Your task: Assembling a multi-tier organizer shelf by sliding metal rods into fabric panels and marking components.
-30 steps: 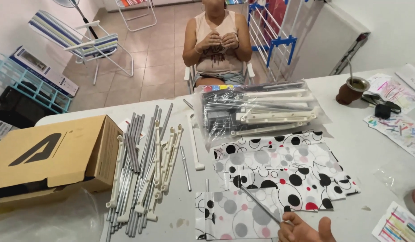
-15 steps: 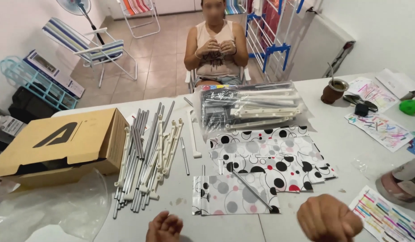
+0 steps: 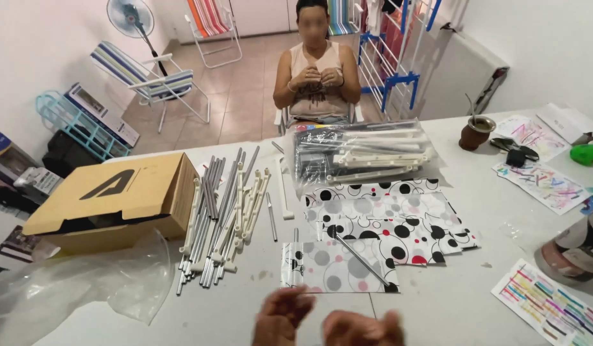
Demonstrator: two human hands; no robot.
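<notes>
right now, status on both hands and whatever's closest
Left hand and right hand empty, blurred, low over table. Nearest: polka-dot fabric sheet with thin grey rod lying across it. Nothing between.

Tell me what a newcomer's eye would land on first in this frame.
Most likely the polka-dot fabric pieces fanned out mid-table, with a thin grey rod lying across the nearest one. To their left a row of grey and white tubes lies beside a cardboard box. At the bottom edge the left hand and right hand hover blurred, and a person sits across the table.
</notes>
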